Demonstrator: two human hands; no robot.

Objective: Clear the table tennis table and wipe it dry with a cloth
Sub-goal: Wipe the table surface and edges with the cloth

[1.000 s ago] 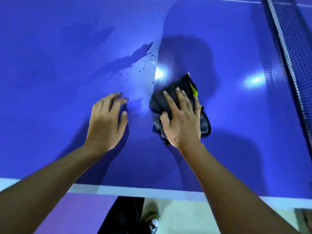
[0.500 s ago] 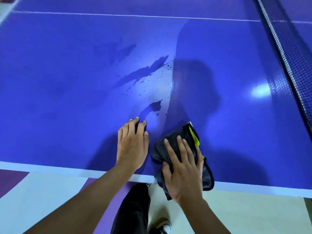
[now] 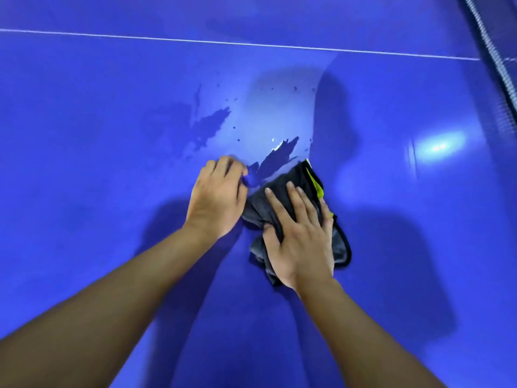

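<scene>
Games room: blue table tennis table (image 3: 112, 135), net (image 3: 500, 68)

One wide-angle camera worn on my head looks forward and steeply down at the blue bench (image 3: 112, 191), near enough that its top fills the frame from edge to edge. My forearms run up from the bottom edge, and my left hand (image 3: 216, 197) and right hand (image 3: 302, 242) sit just below the centre. A white line (image 3: 251, 44) crosses near the top, slightly bowed by the lens; the net (image 3: 495, 68) clips the upper right corner.
</scene>
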